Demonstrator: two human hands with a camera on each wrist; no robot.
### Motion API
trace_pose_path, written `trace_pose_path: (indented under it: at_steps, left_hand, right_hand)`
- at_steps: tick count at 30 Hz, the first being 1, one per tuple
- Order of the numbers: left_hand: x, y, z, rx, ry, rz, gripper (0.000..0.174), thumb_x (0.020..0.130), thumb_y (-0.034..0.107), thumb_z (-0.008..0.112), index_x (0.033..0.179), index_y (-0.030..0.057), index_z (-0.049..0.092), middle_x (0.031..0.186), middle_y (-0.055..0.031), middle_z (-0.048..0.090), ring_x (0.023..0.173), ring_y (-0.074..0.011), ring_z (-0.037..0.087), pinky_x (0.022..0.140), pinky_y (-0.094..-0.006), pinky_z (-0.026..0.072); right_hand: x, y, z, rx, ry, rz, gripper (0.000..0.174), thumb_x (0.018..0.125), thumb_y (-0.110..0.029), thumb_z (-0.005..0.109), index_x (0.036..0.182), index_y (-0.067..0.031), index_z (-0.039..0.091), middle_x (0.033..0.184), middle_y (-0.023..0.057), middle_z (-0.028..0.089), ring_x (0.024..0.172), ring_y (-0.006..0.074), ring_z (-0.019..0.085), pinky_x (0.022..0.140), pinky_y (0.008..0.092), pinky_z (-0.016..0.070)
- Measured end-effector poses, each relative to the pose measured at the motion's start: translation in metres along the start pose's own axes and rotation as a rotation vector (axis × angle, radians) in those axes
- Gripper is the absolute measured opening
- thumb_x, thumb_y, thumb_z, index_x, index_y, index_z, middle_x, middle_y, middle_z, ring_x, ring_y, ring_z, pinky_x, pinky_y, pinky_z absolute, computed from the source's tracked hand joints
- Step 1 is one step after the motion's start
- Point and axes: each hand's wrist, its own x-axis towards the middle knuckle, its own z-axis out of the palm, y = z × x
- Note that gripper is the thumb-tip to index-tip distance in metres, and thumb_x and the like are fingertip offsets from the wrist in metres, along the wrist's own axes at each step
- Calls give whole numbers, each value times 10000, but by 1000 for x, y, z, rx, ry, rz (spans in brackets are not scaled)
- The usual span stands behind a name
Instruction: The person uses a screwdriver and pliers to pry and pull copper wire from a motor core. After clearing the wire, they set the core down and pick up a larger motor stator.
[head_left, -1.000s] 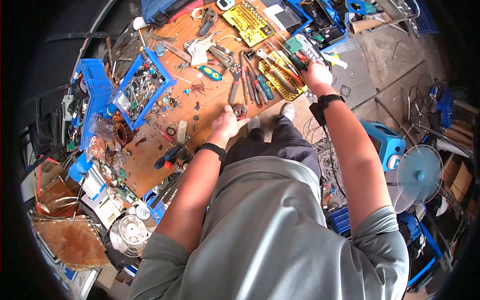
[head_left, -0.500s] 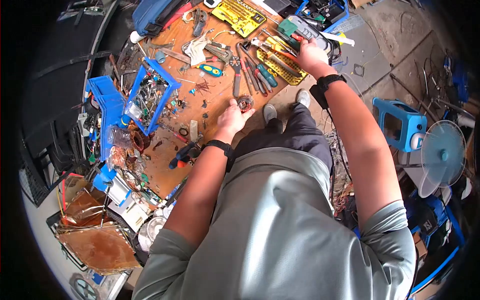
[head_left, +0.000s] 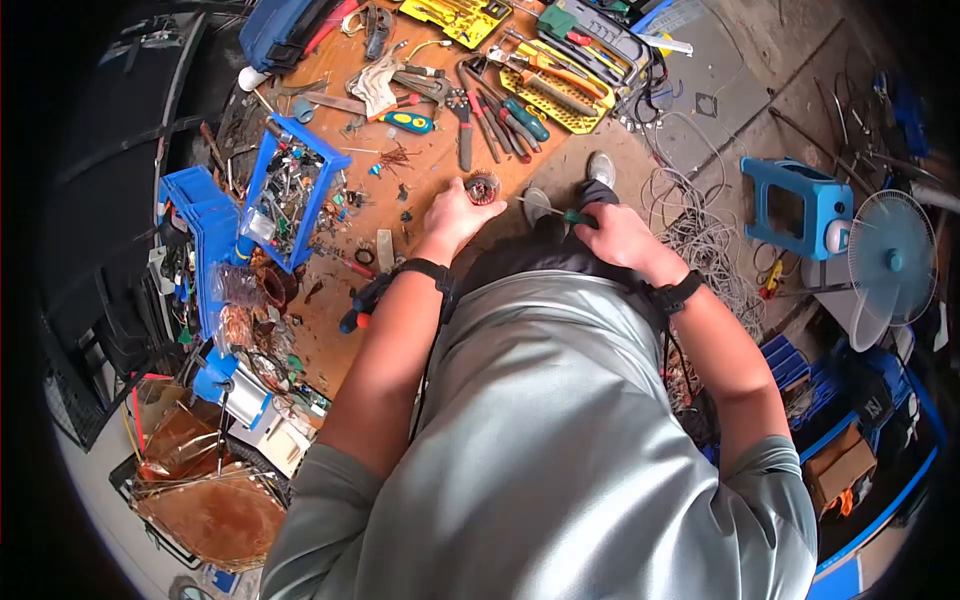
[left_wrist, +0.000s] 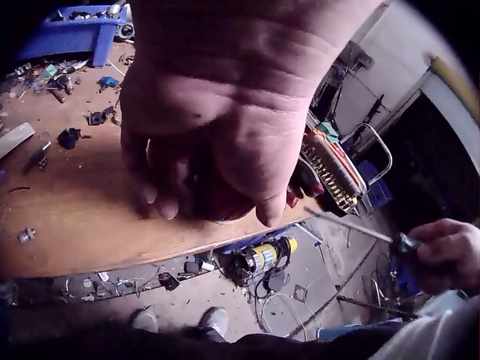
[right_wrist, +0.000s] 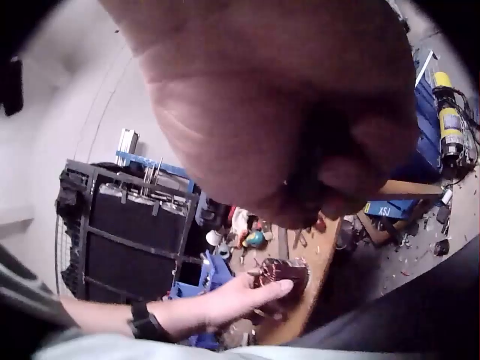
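Observation:
At the table's near edge, my left hand (head_left: 460, 220) grips a round motor stator (head_left: 483, 187) with copper windings, thumb and fingers around its sides. In the right wrist view the stator (right_wrist: 283, 273) shows its dark body and reddish windings. In front of my body, my right hand (head_left: 622, 238) holds a screwdriver (head_left: 576, 216) by its green handle. Its thin metal shaft points left towards the stator, and a gap shows between tip and stator in the left wrist view, where the shaft (left_wrist: 349, 224) is plain. The palm hides most of the stator there.
Pliers and cutters (head_left: 500, 125) lie beyond the stator on the wooden table (head_left: 420, 180), beside a yellow tool tray (head_left: 590, 118). A blue bin (head_left: 318, 205) of small parts stands to the left. Tangled cable (head_left: 700, 235) covers the floor at right.
My right hand has come back from the tool case at the table's far right to in front of my body, now with a screwdriver. My left hand still holds the stator near the table edge.

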Motion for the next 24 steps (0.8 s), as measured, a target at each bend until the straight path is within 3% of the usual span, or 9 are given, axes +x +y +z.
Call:
trace_pose_path:
  at_steps: [2, 5, 12, 24]
  left_hand:
    - [9, -3, 0, 44, -23, 6, 947, 645, 649, 782, 1291, 1, 533, 1206, -236, 652, 1133, -363, 638, 950, -450, 506]
    - [9, 6, -9, 86, -44, -1, 919, 633, 649, 798, 1251, 8, 569, 1259, -237, 630, 1162, -363, 621, 975, -438, 488]
    - [10, 11, -18, 188, -80, -4, 722, 638, 566, 742, 1148, 58, 687, 1191, -187, 680, 1120, -326, 651, 948, -420, 519]
    - [18, 10, -25, 183, -202, -25, 722, 639, 562, 733, 1149, 53, 696, 1201, -197, 674, 1121, -319, 653, 957, -403, 513]
  right_hand:
    - [3, -4, 10, 17, 20, -55, 349, 872, -296, 602, 1019, 8, 687, 950, 274, 685, 950, 422, 660, 868, 488, 522]
    - [7, -15, 17, 60, 44, -44, 356, 871, -294, 605, 1021, 20, 684, 934, 275, 683, 921, 422, 664, 850, 492, 526]
    - [21, -18, 16, 169, 33, -9, 365, 871, -286, 615, 1040, 29, 689, 973, 276, 681, 951, 426, 659, 885, 478, 518]
    - [32, -23, -7, 91, -12, -52, 361, 861, -288, 624, 1043, 17, 690, 958, 269, 685, 955, 419, 659, 889, 470, 515]
